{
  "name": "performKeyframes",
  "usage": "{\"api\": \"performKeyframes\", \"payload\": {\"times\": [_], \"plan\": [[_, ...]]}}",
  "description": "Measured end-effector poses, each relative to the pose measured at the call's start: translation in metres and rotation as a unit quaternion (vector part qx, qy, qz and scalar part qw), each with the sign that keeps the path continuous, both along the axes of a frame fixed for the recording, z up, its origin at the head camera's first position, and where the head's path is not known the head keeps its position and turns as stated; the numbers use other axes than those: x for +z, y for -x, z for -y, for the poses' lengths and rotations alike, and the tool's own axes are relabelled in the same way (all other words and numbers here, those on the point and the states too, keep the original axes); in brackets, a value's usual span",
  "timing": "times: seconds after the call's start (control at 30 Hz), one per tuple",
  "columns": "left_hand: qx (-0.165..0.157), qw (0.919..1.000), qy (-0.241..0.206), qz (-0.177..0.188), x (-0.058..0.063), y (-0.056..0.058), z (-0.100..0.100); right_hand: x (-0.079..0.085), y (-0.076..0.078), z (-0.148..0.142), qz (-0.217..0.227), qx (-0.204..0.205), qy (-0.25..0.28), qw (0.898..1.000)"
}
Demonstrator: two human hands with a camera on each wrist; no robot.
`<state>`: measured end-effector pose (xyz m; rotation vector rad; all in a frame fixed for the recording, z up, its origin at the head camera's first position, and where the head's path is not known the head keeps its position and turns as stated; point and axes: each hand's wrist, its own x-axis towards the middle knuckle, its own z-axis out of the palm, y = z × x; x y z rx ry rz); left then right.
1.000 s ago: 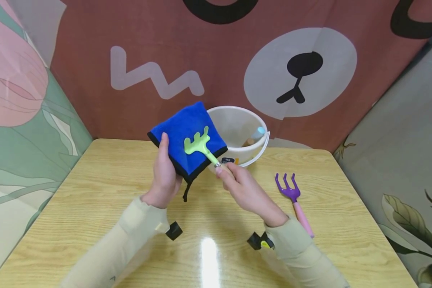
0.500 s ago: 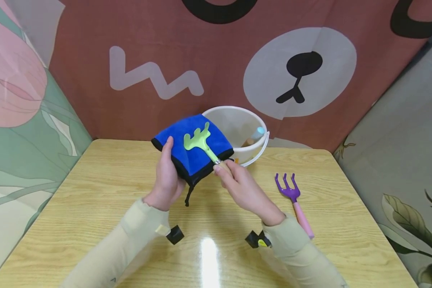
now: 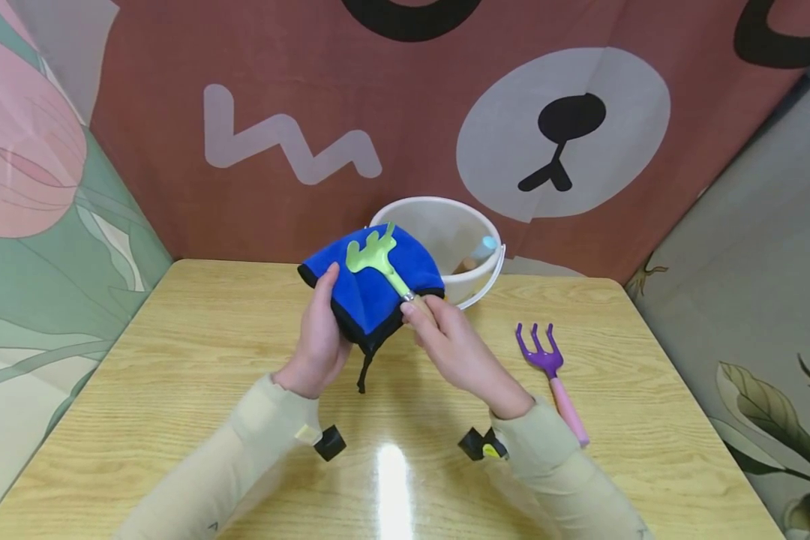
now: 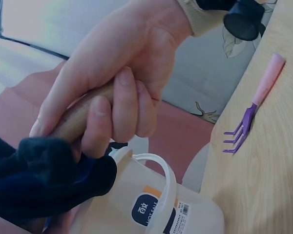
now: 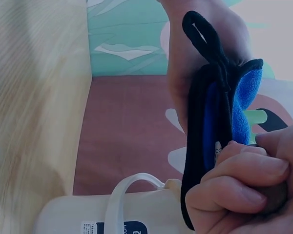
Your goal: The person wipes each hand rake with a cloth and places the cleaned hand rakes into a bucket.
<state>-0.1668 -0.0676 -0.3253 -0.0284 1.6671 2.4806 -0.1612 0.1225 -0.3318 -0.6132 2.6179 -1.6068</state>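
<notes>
My left hand (image 3: pixel 320 337) grips a folded blue cloth (image 3: pixel 367 300) with black edging, its thumb along the near left edge and the other fingers hidden beneath. A black cord loop dangles from the cloth's near corner. In my right hand (image 3: pixel 462 349) is a small hand rake (image 3: pixel 373 256) with a light green head and a wooden handle. The rake's head lies over the cloth, prongs pointing away from me. The left wrist view shows my right fingers curled round the wooden handle (image 4: pixel 83 114). From the right wrist side, the cloth (image 5: pixel 241 129) appears bent double.
Behind the cloth stands a white bucket (image 3: pixel 469 286) with a carrying handle; a light blue-ended tool handle (image 3: pixel 487 246) and a brown one lean inside. A purple hand fork (image 3: pixel 547 363) with a pink handle lies at the right on the wooden table (image 3: pixel 196 337).
The cloth has come down and slightly right with my left hand, its far part sinking and curving under the rake. The rake and my right hand have shifted only a little.
</notes>
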Motion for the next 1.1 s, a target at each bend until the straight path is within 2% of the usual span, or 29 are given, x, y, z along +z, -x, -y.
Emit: {"api": "performKeyframes", "payload": {"times": [0.37,0.43,0.67,0.73,0.87,0.97,1.1], "plan": [[-0.048,0.9981,0.039,0.005,-0.006,-0.001,-0.008,0.001,0.004,-0.002,0.005,-0.017,0.003,1.0],[-0.056,0.9975,0.042,-0.004,-0.007,0.0,-0.009,0.001,0.004,-0.002,0.006,-0.019,0.003,1.0],[-0.081,0.9902,0.111,-0.023,-0.01,-0.002,-0.012,0.001,0.005,-0.004,0.006,-0.017,0.008,1.0],[-0.083,0.9919,0.093,-0.024,-0.009,-0.002,-0.013,0.001,0.006,-0.004,0.007,-0.017,0.01,1.0],[-0.069,0.9974,0.015,-0.011,-0.008,-0.002,-0.015,-0.001,0.006,-0.004,0.011,-0.016,0.015,1.0],[-0.055,0.9978,-0.036,0.0,-0.007,-0.003,-0.014,-0.002,0.005,-0.002,0.014,-0.011,0.015,1.0],[-0.047,0.9969,-0.063,0.01,-0.005,-0.003,-0.011,-0.002,0.004,-0.001,0.016,-0.005,0.011,1.0]]}}
